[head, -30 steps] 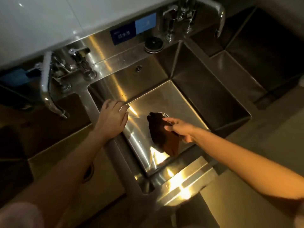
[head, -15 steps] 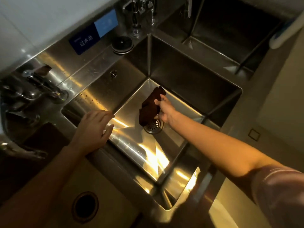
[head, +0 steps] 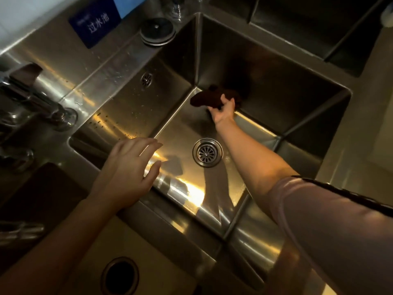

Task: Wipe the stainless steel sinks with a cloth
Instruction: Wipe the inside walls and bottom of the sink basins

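At the far left of the frame a chrome tap base (head: 61, 118) stands on the stainless steel ledge, its handles blurred. Above it, in the upper left, a dark blue rectangular sign with white characters (head: 95, 26) is fixed to the steel backsplash, and just right of it a round black and metal sink plug (head: 157, 30) lies on the ledge. In the lower left a neighbouring basin shows a round dark drain hole (head: 119, 275).

The left forearm comes in from the bottom left corner, bare, angled up to the right. The left hand (head: 127, 173) lies palm down on the steel divider rim at the left edge of the deep stainless steel sink (head: 131, 99), fingers spread and relaxed, tips reaching out over the basin, holding nothing.

In the middle of the basin floor sits a round chrome drain strainer (head: 207, 152).

The right arm enters from the lower right in a pale pink sleeve (head: 331, 226) with a dark stripe, forearm bare and stretched straight toward the far corner. The right hand (head: 223, 111) curls its fingers round a dark brown crumpled cloth (head: 209, 97), held against the far back corner of the basin floor, where floor and walls meet, in the upper centre of the frame.
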The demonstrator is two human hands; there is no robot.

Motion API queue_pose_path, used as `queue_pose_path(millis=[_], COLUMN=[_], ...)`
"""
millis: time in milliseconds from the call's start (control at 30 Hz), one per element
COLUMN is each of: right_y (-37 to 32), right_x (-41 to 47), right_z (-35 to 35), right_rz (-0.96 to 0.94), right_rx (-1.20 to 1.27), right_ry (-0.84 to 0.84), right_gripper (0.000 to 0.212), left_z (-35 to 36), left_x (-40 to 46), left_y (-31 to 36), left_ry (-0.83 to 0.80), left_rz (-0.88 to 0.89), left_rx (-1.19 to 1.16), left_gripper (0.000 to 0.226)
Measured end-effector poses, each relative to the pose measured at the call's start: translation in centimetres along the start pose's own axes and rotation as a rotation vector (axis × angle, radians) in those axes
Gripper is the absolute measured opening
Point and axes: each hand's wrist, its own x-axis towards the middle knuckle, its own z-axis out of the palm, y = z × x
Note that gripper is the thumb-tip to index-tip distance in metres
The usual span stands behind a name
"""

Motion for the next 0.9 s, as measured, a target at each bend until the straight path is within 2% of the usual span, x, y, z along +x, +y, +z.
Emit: queue_pose_path(millis=[367,500,633,900], right_y=[1.9,2.6,2.9,3.0], right_x=[8.0,9.6,10.2,8.8], right_z=[-1.9,-1.3,0.1,3.6], right_rz=[-0.066,-0.087,-0.080,0.038], right_rx=[0.012,0.035,0.113,0.233], right_ry=[0.050,0.105,0.137,0.006], right_gripper=[0.071,0.066,0.071,0.057], left_z=[0.0,0.2,0.4,-0.1], left_x=[0.2,0.1,0.1,-0.1], left_y=[-0.1,-0.2,-0.4,-0.2], left_ry=[-0.010,-0.005,-0.002,0.008], left_rz=[-0.016,-0.024,-0.028,-0.044], left_rx=[-0.005,-0.013,-0.014,-0.046], left_gripper=[0.048,0.047,0.044,0.042])
